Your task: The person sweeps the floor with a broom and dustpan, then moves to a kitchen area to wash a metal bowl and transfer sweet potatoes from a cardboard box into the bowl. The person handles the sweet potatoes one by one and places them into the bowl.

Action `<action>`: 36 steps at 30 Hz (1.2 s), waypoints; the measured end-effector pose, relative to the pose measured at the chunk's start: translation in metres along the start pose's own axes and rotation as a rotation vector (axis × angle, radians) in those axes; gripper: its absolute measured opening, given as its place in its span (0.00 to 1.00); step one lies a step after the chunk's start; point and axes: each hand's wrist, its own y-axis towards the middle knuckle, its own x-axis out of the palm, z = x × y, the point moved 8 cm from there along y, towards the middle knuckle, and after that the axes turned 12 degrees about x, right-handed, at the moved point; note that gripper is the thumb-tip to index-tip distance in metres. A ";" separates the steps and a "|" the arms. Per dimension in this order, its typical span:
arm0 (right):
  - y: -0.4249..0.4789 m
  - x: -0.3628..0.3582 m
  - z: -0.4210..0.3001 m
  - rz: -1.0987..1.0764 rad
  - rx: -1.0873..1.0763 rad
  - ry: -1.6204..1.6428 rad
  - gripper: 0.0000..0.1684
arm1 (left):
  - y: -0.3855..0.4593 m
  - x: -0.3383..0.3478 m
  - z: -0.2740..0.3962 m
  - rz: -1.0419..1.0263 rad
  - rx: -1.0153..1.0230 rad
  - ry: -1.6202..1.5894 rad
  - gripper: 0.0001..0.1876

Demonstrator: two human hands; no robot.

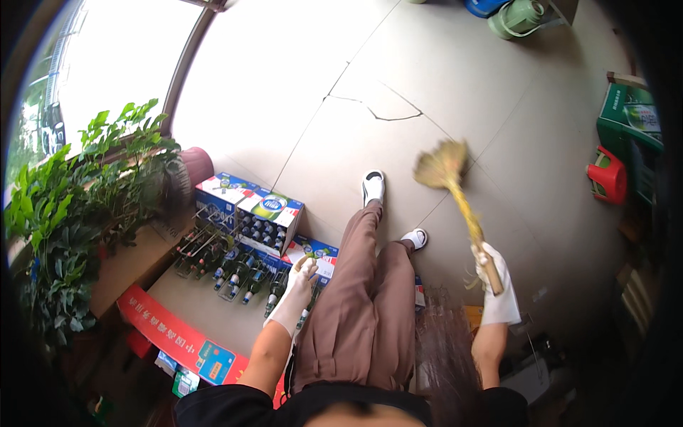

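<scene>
My right hand (pixel 490 267), in a white glove, grips the wooden end of a straw broom (pixel 469 211). The broom slants away from me, its fanned yellow head (pixel 442 164) over the floor and slightly blurred. It cannot be told whether the bristles touch the tiles. My left hand (pixel 303 272), also gloved in white, hangs with loosely bent fingers in front of a beer carton (pixel 323 253). Nothing clear is held in it. A little green shows at its fingertips, possibly print on the carton behind. My feet in white slippers (pixel 373 188) stand on the tiled floor (pixel 331 144), left foot ahead.
Stacked beer cartons (pixel 269 205) and several green bottles (pixel 251 277) stand at left, beside a red-fronted counter (pixel 176 333) and leafy plants (pixel 58 213). A red stool (pixel 608 176) and green crate (pixel 632 115) are at right. Thermos flasks (pixel 516 20) stand far ahead. One tile is cracked.
</scene>
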 end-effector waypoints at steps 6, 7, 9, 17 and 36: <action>-0.063 -0.029 0.034 0.426 -0.276 -0.061 0.25 | 0.005 0.028 0.007 -0.053 0.012 0.041 0.22; -0.079 -0.001 0.048 0.384 -0.310 0.080 0.22 | 0.001 0.029 0.009 -0.060 0.016 0.053 0.22; -0.093 0.042 0.083 0.101 -0.024 0.176 0.34 | -0.007 0.035 0.007 -0.087 0.031 0.058 0.22; 0.076 0.240 -0.015 -0.526 -0.098 -0.246 0.38 | -0.043 0.067 0.008 -0.015 0.122 0.099 0.21; -0.114 -0.406 -0.106 -0.655 -0.357 0.761 0.10 | -0.115 0.264 -0.027 -0.172 0.126 0.421 0.25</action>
